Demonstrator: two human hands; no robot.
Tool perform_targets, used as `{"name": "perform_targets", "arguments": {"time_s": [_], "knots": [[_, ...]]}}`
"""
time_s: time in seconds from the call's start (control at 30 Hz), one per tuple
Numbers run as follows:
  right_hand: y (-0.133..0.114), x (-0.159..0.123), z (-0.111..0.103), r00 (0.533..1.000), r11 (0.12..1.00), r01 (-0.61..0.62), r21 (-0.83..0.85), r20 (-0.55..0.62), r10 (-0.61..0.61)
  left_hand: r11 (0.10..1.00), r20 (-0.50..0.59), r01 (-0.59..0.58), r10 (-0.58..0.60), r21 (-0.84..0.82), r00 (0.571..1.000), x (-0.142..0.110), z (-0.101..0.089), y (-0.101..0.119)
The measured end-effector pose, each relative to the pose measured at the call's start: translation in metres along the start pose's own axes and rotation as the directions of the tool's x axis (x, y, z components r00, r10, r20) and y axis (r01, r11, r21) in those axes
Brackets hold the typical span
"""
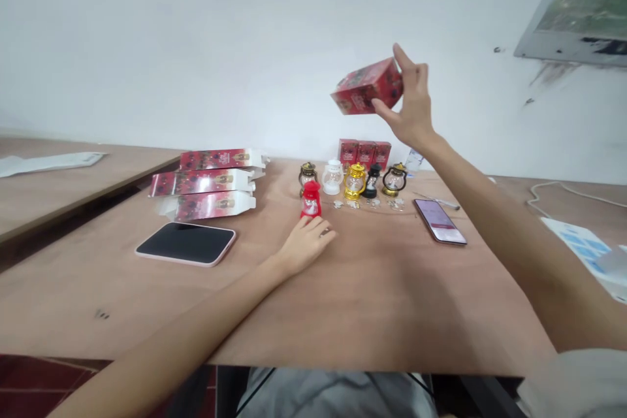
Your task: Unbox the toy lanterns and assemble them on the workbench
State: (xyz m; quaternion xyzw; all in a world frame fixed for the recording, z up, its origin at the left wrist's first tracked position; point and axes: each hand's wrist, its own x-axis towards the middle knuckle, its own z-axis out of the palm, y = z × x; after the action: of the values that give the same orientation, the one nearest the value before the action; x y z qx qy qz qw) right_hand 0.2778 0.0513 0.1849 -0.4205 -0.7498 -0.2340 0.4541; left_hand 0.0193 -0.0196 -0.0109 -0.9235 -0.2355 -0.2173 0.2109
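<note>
My right hand (411, 101) is raised over the back of the table, its fingers and thumb closed on one end of a red printed box (369, 87). The box is tilted, its far end pointing left. Low on the table, my left hand (309, 245) rests with fingers stretched forward, by the base of a small red lantern (311, 198); whether they touch it is unclear. Behind stand more small lanterns: a white lantern (332, 177), a gold lantern (354, 181), a black lantern (372, 181) and two bronze-coloured ones, including a bronze lantern (394, 181).
Red boxes (357, 151) stand upright against the wall. Flattened red cartons (210, 181) lie at the left. A pink-edged phone (186, 243) is in front of them; another phone (439, 221) lies right. Small metal bits (375, 204) lie before the lanterns. A white cable (563, 189) runs at far right.
</note>
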Motion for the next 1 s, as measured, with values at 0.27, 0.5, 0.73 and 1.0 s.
{"name": "perform_targets", "arguments": {"time_s": [0.27,0.5,0.73,1.0], "knots": [[-0.07,-0.154,-0.026,0.84,0.598,-0.501,0.625,0.183,0.511,0.641,-0.054,0.334,-0.507,-0.691,0.86,0.006,-0.019,0.008],[-0.101,-0.197,0.015,0.733,0.206,-0.577,0.79,0.39,0.557,-0.005,0.22,0.311,-0.719,-0.95,0.66,0.025,-0.043,0.013],[-0.1,-0.216,0.025,0.668,0.021,-0.613,0.79,0.504,0.547,-0.055,0.272,0.336,-0.715,-0.94,0.644,0.02,-0.04,0.009],[-0.104,-0.219,0.024,0.656,-0.025,-0.627,0.778,0.546,0.521,-0.081,0.284,0.327,-0.712,-0.942,0.642,0.012,-0.031,0.007]]}}
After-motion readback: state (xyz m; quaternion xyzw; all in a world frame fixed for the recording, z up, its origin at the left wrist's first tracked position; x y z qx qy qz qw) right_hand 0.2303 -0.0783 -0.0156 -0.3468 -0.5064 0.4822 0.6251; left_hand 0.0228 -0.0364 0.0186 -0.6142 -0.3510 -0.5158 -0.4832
